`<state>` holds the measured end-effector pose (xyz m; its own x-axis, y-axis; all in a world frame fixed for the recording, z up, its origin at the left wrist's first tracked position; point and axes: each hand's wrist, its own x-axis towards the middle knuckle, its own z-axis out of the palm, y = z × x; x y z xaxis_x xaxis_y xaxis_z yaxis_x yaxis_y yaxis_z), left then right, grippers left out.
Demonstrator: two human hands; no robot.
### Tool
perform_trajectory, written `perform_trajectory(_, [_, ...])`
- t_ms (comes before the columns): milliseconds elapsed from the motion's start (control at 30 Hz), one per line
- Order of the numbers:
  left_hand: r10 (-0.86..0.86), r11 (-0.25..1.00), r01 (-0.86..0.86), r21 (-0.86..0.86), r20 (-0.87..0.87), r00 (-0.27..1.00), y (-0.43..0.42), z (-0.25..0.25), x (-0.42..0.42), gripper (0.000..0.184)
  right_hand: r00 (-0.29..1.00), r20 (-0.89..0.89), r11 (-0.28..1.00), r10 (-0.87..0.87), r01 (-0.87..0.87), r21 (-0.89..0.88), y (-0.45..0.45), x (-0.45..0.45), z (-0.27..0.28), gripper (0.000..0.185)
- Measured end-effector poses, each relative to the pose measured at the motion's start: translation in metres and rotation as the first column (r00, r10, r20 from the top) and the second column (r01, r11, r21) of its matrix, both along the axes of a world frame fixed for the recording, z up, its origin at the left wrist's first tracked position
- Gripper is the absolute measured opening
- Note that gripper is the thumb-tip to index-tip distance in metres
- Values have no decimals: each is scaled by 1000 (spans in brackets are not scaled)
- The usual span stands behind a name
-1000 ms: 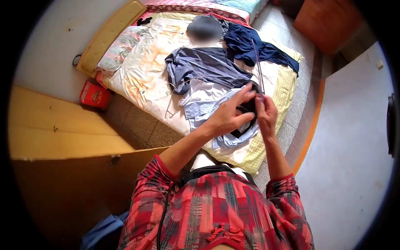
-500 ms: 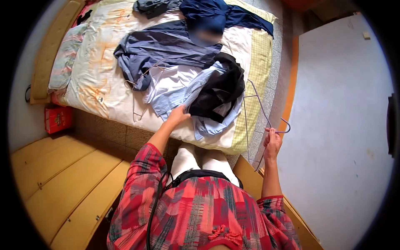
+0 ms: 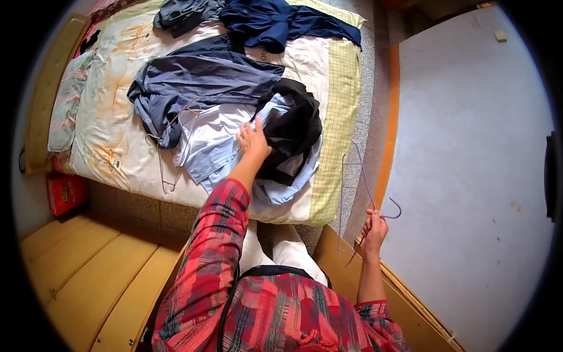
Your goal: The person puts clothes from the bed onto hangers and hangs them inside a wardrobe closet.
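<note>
My left hand (image 3: 253, 141) reaches over a light blue shirt (image 3: 212, 163) on the bed, its fingers spread. Whether the fingertips touch the cloth I cannot tell. Right beside that hand lies a bunched black garment (image 3: 296, 120), partly covering the blue shirt. My right hand (image 3: 373, 232) is closed round a thin wire clothes hanger (image 3: 399, 206) near its hook, off the bed's right side. No garment hangs on it. A white garment (image 3: 218, 120) and a second wire hanger (image 3: 161, 167) lie left of my left hand.
The bed (image 3: 334, 111) also bears a grey-blue shirt (image 3: 205, 76), a dark blue garment (image 3: 258, 23) and a dark grey one (image 3: 186, 16). A red box (image 3: 65, 193) stands at lower left beside wooden panels (image 3: 111, 276). A pale board-like surface (image 3: 457, 146) fills the right.
My left hand has let go of the blue shirt's near edge and moved forward over the clothes, fingers spreading. My right hand keeps the hanger, a little lower in view. The view has shifted.
</note>
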<state>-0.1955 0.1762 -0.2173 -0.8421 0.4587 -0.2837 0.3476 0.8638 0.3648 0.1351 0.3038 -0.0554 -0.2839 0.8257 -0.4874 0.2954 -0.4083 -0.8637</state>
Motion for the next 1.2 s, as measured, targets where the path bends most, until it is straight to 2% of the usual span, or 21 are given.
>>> perform_trajectory(33, [30, 999, -36, -35, -154, 988, -3, -1, 10, 103, 1000, -2, 1000, -8, 8, 3, 0, 5, -1, 25])
perform_trajectory(67, [-39, 970, 113, 214, -323, 946, -8, -2, 19, 96, 1000, 4, 1000, -14, 14, -7, 1, 9, -2, 25])
perform_trajectory(100, [-162, 902, 305, 306, -414, 896, -10, 11, 26, 98, 1000, 7, 1000, -24, 24, -17, 2, 11, -5, 24])
perform_trajectory(167, [-377, 864, 435, 252, -248, 893, -13, 17, 47, 101, 999, 3, 998, -39, 40, -39, 5, 16, -10, 24])
perform_trajectory(233, [-400, 916, 400, -27, -131, 907, -14, 14, 56, 98, 999, -5, 997, -48, 48, -60, 7, 17, -14, 24])
perform_trajectory(300, [-306, 943, 303, -138, 4, 952, -11, -15, 44, 50, 1000, 2, 999, -29, 29, -45, 10, 19, -15, 26])
perform_trajectory(367, [-279, 957, 272, -100, -69, 958, -12, -36, 29, 22, 999, -16, 999, -30, 29, -37, 13, 21, -12, 26])
perform_trajectory(433, [-89, 957, 103, 273, -62, 994, -9, -33, 14, 16, 999, -31, 999, -20, 19, -38, 17, 26, -8, 27])
perform_trajectory(467, [-58, 906, 7, 423, 107, 993, -7, -27, -3, 24, 999, -31, 999, -30, 28, -39, 19, 28, -7, 26])
perform_trajectory(533, [20, 764, -357, 537, 534, 845, -5, 12, -29, 21, 997, -67, 998, -34, 30, -51, 25, 31, -7, 26])
perform_trajectory(600, [-180, 342, -666, 662, 742, 645, -5, 103, -38, 23, 992, -113, 997, -57, 50, -57, 31, 31, -9, 26])
perform_trajectory(667, [-147, 136, -733, 666, 745, 650, -15, 180, -43, 25, 981, -172, 994, -94, 81, -78, 36, 28, -6, 25])
perform_trajectory(700, [52, 144, -750, 646, 752, 658, -23, 198, -51, 30, 978, -189, 993, -93, 77, -89, 38, 25, -4, 25])
perform_trajectory(767, [69, 95, -597, 797, 593, 802, -47, 212, -88, 34, 961, -256, 989, -105, 73, -129, 43, 18, 2, 25])
perform_trajectory(833, [187, -84, -577, 813, 581, 792, -37, 294, -75, 34, 948, -306, 988, -91, 46, -151, 46, 11, 6, 24])
perform_trajectory(900, [286, -114, -595, 796, 599, 747, -31, 365, -57, 29, 945, -322, 991, -53, 11, -131, 48, 3, 10, 23])
perform_trajectory(933, [-67, -84, -548, 832, 544, 837, -52, 364, -75, 29, 937, -347, 992, -36, -9, -127, 50, 1, 11, 22])
perform_trajectory(967, [-414, -71, -496, 866, 426, 804, -74, 364, -93, 30, 933, -358, 990, -36, -14, -137, 52, -2, 12, 22])
perform_trajectory(1000, [-345, -274, -643, 715, 551, 760, -55, 398, -68, 30, 924, -380, 990, -36, -19, -139, 53, -5, 14, 22])
perform_trajectory(1033, [-600, -246, -643, 725, 407, 688, -66, 397, -77, 29, 915, -401, 990, -34, -24, -139, 55, -9, 16, 23])
perform_trajectory(1200, [-567, -209, -630, 747, 432, 701, -90, 402, -51, 28, 875, -482, 984, 44, -122, -132, 67, -29, 20, 19])
